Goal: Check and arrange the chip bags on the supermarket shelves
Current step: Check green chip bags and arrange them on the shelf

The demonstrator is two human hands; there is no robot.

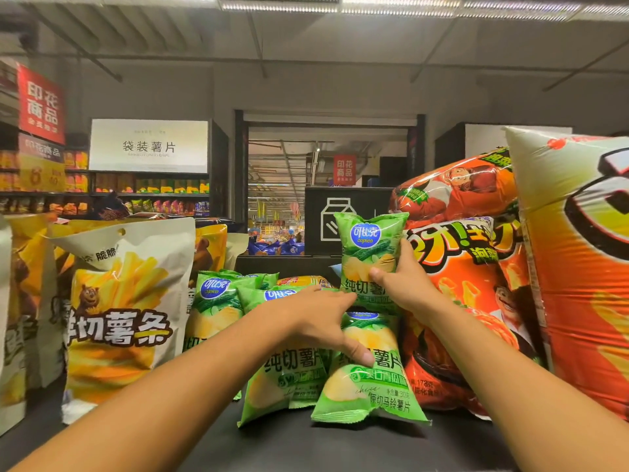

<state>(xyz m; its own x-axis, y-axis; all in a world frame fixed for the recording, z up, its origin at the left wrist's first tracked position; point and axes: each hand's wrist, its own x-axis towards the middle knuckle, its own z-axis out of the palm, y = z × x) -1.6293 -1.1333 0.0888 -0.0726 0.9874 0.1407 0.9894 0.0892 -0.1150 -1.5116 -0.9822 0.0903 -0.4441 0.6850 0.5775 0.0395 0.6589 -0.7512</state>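
1. The right hand [406,284] is gripping a small green bag [369,253] and holding it upright above the shelf [306,444]; the thumb is pressing on the bag's front and the fingers are curling round its right edge.
2. That held bag is standing with its long axis vertical, its blue logo at the top and its printed face turned toward the camera.
3. The left hand [323,321] is resting on the front bag [367,373] of the green row; its thumb is pressing on the bag's face, while the other fingers are reaching over the top, and how they are lying behind cannot be told.
4. The front bag is standing on the dark shelf, long axis vertical and leaning slightly back, with its bottom seam on the shelf.
5. More green bags [221,301] are standing behind and to its left, faces forward, touching one another.
6. A white fries bag [119,318] is standing upright to the left of the green row.
7. Large orange bags [469,301] are crowding in on the right, just beside the held bag and touching the front bag.
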